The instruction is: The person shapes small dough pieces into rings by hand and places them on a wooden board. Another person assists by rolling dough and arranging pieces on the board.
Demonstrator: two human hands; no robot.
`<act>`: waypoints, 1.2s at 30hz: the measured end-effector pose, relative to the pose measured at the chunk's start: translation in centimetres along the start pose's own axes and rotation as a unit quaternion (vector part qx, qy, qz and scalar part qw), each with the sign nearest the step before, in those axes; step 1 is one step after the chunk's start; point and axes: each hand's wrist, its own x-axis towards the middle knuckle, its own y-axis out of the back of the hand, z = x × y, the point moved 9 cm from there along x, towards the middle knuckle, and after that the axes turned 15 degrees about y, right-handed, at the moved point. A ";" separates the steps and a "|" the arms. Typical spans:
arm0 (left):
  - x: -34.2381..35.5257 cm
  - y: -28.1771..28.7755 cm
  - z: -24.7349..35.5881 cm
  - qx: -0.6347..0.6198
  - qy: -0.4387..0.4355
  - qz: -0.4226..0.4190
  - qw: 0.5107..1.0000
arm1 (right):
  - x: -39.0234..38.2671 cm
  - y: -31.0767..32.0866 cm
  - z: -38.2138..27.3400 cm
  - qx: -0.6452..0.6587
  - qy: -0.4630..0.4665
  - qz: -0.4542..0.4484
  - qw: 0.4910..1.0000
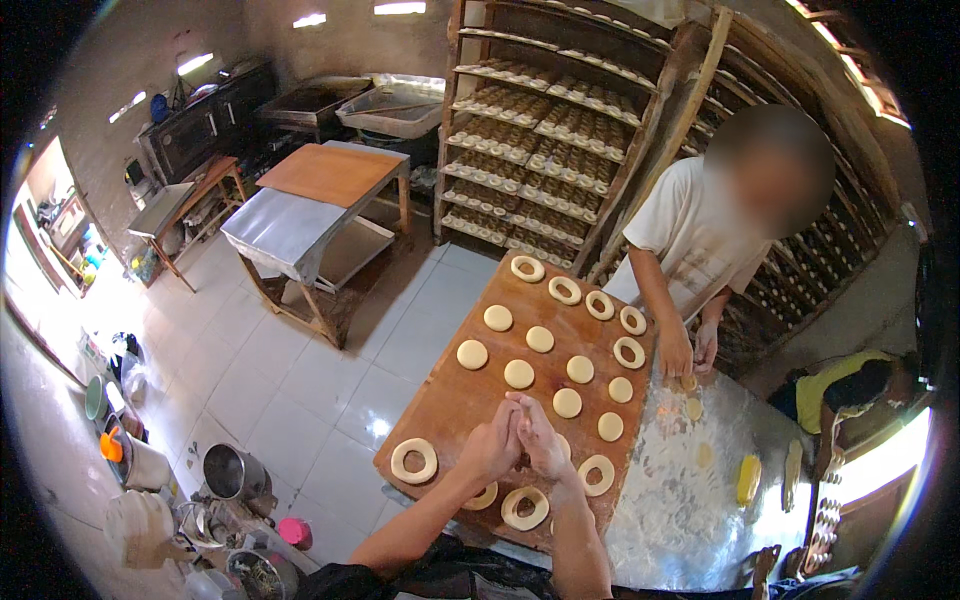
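At left stands a metal pot (238, 474) — near it are a pale bucket (147, 470) and a pink container (295, 533).

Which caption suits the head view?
Left hand and right hand meet over a wooden board bearing dough rings and dough discs.

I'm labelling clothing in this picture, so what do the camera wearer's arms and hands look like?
The left hand and right hand are bare, with no gloves or watch visible. The left forearm and right forearm are uncovered. Dark clothing shows at the lower edge; sleeve ends are unclear.
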 end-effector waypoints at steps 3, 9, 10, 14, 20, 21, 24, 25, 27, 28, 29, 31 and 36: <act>2.3 1.7 1.6 0.003 -0.038 0.102 0.994 | 1.0 0.8 1.3 0.001 -0.108 0.109 0.988; 4.4 3.8 -0.9 0.304 0.028 0.165 0.938 | 1.7 3.0 -0.7 -0.475 -0.162 -0.022 0.865; 4.0 3.8 -1.5 0.312 0.021 0.167 0.935 | 1.5 2.9 -0.6 -0.492 -0.172 -0.039 0.852; 2.6 2.1 -3.3 0.377 0.017 0.136 0.916 | 0.8 0.0 0.3 -0.586 -0.130 -0.143 0.787; 1.0 0.2 -0.4 0.340 -0.036 0.178 0.923 | -6.2 9.6 -0.5 -0.526 -0.072 0.001 0.847; 0.4 -1.2 0.9 0.287 -0.073 0.164 0.941 | -8.3 14.7 0.1 -0.508 -0.116 0.036 0.852; -1.0 -4.8 4.3 0.142 -0.151 0.137 0.969 | -18.0 31.4 1.7 -0.303 -0.235 0.256 0.887; -1.6 -6.7 5.5 0.107 -0.173 0.124 0.971 | -20.3 36.6 1.1 -0.361 -0.234 0.284 0.857; -1.3 -11.5 5.4 0.051 -0.076 0.045 0.995 | -23.9 45.0 0.4 -0.463 -0.235 0.335 0.786; -2.2 -13.8 7.0 0.050 -0.126 0.047 0.990 | -23.8 47.1 0.9 -0.518 -0.221 0.290 0.774; -3.0 -16.3 8.5 0.047 -0.164 0.048 0.984 | -23.6 48.8 1.2 -0.573 -0.219 0.254 0.748; -4.1 -21.7 10.6 0.026 -0.187 0.011 0.982 | -23.7 50.7 3.5 -0.577 -0.298 0.143 0.747; -5.8 -33.7 12.1 0.061 -0.062 -0.151 0.985 | -22.4 46.9 1.5 -0.379 -0.198 0.092 0.899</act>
